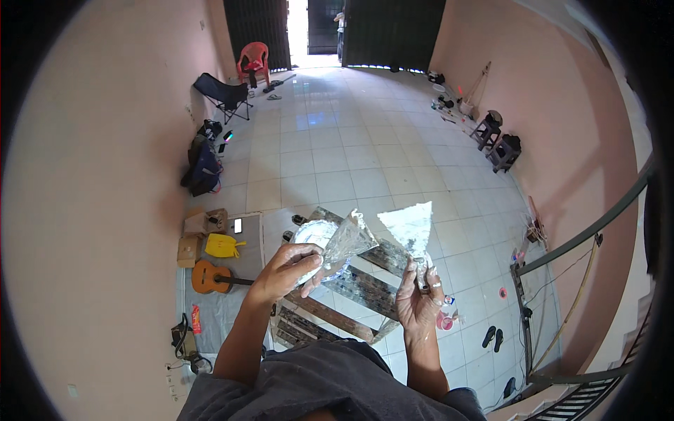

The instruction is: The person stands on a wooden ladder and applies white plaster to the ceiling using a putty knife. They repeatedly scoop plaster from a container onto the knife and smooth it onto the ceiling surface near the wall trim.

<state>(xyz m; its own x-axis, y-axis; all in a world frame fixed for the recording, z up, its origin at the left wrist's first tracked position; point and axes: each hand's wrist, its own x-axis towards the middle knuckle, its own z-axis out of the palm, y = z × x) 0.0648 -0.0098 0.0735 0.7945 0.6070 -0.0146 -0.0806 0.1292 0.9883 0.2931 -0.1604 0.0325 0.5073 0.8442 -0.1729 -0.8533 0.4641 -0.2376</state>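
Observation:
My left hand (288, 270) is closed on a putty knife (351, 237), its triangular blade smeared with grey-white paste and angled up to the right. My right hand (418, 298) grips a second putty knife (413, 223) upright, its wide blade coated in white paste; paste also marks my fingers. Behind my left hand a round container (309, 231) with white contents stands on a stained wooden plank platform (361, 291) below me, partly hidden by the hand and blade. The two blades are apart.
A guitar (210, 278), boxes (188, 252) and bags (202, 172) lie along the left wall, with chairs (217, 91) beyond. Stools (503, 153), tools and sandals (489, 336) line the right, near a curved railing (562, 251). A person (340, 24) stands partly visible at the far doorway.

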